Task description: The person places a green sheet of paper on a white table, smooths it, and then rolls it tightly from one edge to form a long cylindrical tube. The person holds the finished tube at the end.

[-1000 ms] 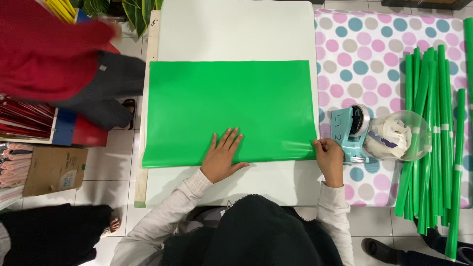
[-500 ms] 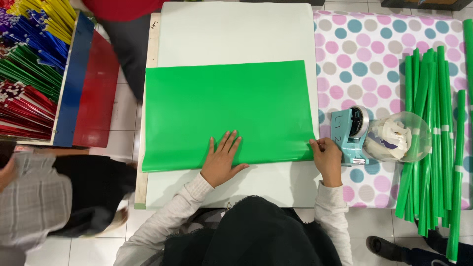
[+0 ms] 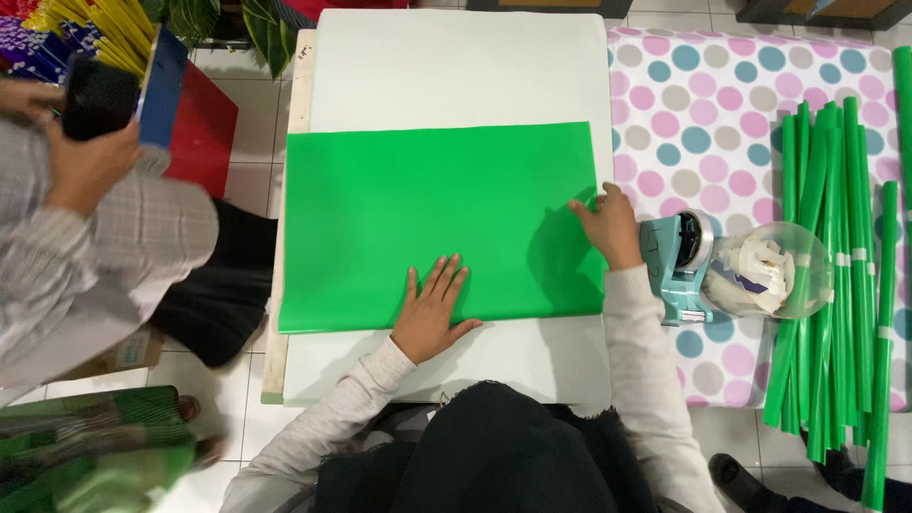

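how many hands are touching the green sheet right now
2: the left hand lies flat on the green paper sheet's near edge; the right hand is at its right edge.

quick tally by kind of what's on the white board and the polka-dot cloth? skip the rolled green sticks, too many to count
green paper sheet: 1
tape dispenser: 1
clear bowl of paper scraps: 1
hands on the sheet: 2, left hand flat, right hand at the sheet's right edge
Total: 5
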